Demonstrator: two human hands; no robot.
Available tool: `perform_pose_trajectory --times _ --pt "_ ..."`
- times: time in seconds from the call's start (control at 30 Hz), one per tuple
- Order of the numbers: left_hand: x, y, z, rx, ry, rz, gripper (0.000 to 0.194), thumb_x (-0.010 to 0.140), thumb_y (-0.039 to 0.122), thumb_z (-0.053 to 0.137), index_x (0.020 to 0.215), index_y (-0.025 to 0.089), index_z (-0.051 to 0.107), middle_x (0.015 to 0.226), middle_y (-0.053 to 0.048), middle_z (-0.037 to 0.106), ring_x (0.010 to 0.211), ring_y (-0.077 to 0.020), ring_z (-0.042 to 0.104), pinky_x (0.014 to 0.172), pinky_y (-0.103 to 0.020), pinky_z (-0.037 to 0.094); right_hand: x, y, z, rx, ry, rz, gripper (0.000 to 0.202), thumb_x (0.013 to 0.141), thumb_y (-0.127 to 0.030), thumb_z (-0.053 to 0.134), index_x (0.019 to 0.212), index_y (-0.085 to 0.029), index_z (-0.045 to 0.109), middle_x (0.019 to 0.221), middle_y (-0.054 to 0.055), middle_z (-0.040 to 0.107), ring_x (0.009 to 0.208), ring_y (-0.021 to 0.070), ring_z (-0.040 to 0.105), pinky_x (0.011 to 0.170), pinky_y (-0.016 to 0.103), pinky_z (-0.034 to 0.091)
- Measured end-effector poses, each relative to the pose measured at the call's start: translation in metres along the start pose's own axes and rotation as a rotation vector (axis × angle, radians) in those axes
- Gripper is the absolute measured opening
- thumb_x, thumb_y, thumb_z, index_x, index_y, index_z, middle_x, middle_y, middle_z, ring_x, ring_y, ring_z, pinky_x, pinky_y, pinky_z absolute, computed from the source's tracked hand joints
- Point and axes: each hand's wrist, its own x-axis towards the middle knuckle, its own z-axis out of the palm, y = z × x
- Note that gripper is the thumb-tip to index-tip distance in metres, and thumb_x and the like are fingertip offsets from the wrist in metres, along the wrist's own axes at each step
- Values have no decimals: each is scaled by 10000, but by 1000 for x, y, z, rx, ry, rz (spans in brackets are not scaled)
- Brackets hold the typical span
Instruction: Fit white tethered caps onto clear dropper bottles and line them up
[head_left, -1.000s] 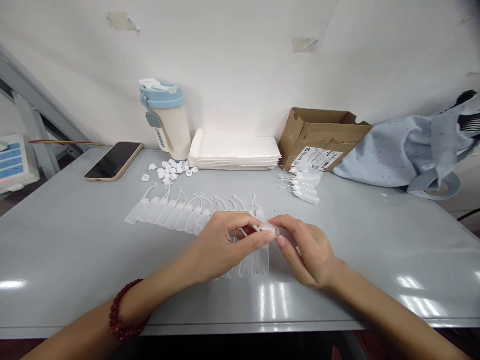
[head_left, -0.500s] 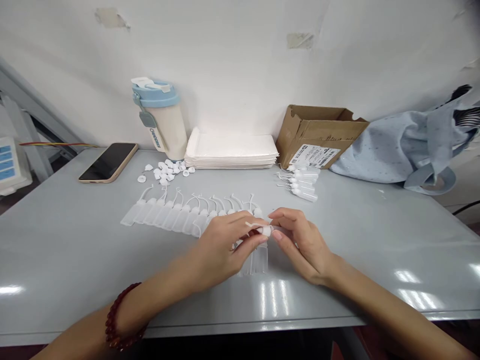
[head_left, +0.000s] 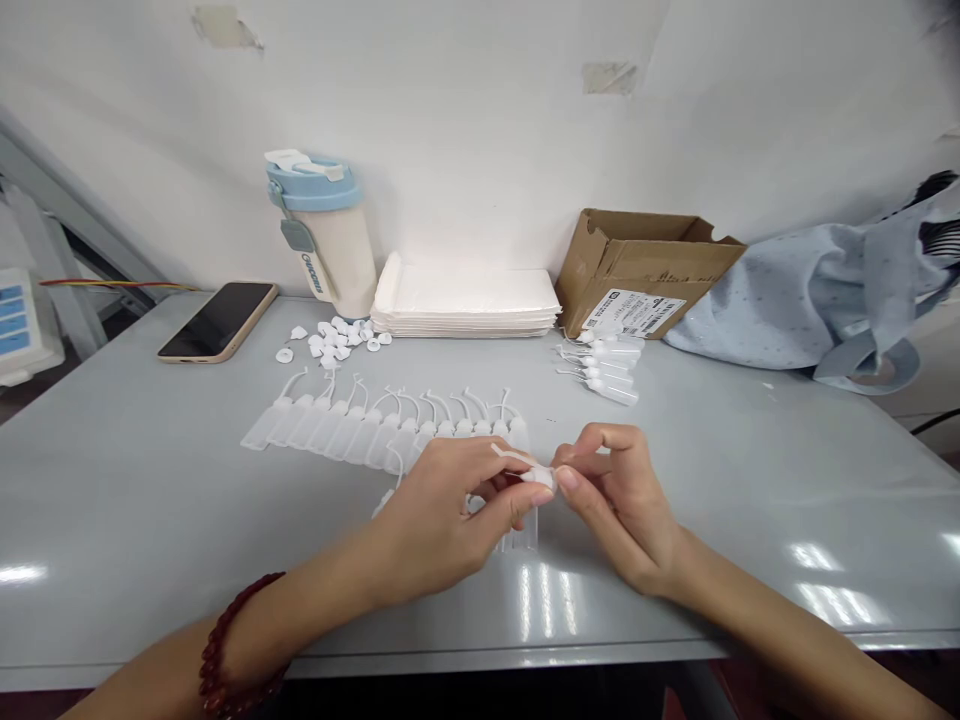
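Observation:
My left hand (head_left: 457,505) pinches a small white cap (head_left: 538,477) with a thin white string trailing back over the fingers. My right hand (head_left: 619,500) meets it on the right, thumb and forefinger pressed together at the cap's edge; what lies between them is too small to make out. Behind my left hand runs a row of translucent white tubes with strings (head_left: 360,435). More tubes lie partly hidden below my left hand. Several white caps (head_left: 330,343) sit in a loose pile at the back left. A few capped tubes (head_left: 611,370) lie before the cardboard box.
On the grey table (head_left: 150,520) are a phone (head_left: 217,322) at the left, a cream and blue cup (head_left: 334,250), a stack of white envelopes (head_left: 469,300), a cardboard box (head_left: 645,275) and a light blue cloth bag (head_left: 787,290).
Both hands have shifted slightly right and nearer to me with the cap. My right thumb and forefinger, apart before, are now pinched together at the cap's edge.

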Motion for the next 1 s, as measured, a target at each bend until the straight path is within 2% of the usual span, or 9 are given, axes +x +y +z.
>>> perform_pose_trajectory --times 0.1,0.2,0.27,0.37,0.43,0.5,0.63,0.8,1.0 --pt "-1 -1 1 75 43 88 131 869 199 551 858 141 668 690 -7 633 610 -94 578 598 -197 476 2 -5 -3 168 -48 143 114 963 -178 308 1015 -268 260 592 -92 370 484 103 348 476 221 329" --pt "0 -2 0 20 68 14 126 859 213 554 866 149 661 748 -18 650 642 -109 597 600 -209 498 4 -2 -7 185 -88 183 104 970 -212 316 1055 -262 286 652 -61 433 550 115 413 512 233 375" --pt "1 -2 -2 -82 105 -77 130 855 242 562 863 148 652 724 -14 647 631 -114 605 594 -214 514 6 2 -9 37 -64 113 119 961 -231 361 1075 -246 333 715 -27 493 586 125 457 532 248 402" --pt "3 -2 -8 -217 152 -189 171 860 297 570 834 143 639 631 2 630 586 -109 599 580 -213 513 8 9 -11 -307 36 -115 162 928 -221 459 1087 -215 426 800 28 554 632 144 503 551 264 428" --pt "5 -2 -11 -253 127 -242 217 873 321 554 773 144 629 602 5 624 570 -104 587 575 -214 500 10 12 -12 -454 97 -245 184 920 -194 478 1104 -195 474 797 47 562 657 160 520 557 271 437" --pt "7 -2 -14 -274 80 -271 271 883 327 537 697 145 607 576 8 606 543 -97 566 558 -213 484 11 13 -11 -486 124 -289 191 924 -172 461 1108 -174 509 756 47 553 647 165 523 548 271 437" --pt "8 -3 -14 -282 41 -282 316 882 323 533 629 141 586 535 13 577 493 -82 532 514 -199 458 12 9 -10 -366 95 -167 174 939 -177 414 1030 -159 562 699 30 555 573 140 497 528 257 430" --pt "5 -3 -11 -224 49 -242 262 877 306 539 699 137 628 574 2 603 528 -93 563 532 -197 484 14 1 -12 -184 52 59 220 955 -255 398 932 -184 605 675 0 583 546 118 509 519 240 419" --pt "3 -9 -6 44 138 -25 182 878 231 526 787 132 650 650 -9 605 574 -97 576 555 -198 504 16 0 -14 72 36 267 283 949 -330 416 877 -160 631 592 -31 450 486 89 383 443 227 318"
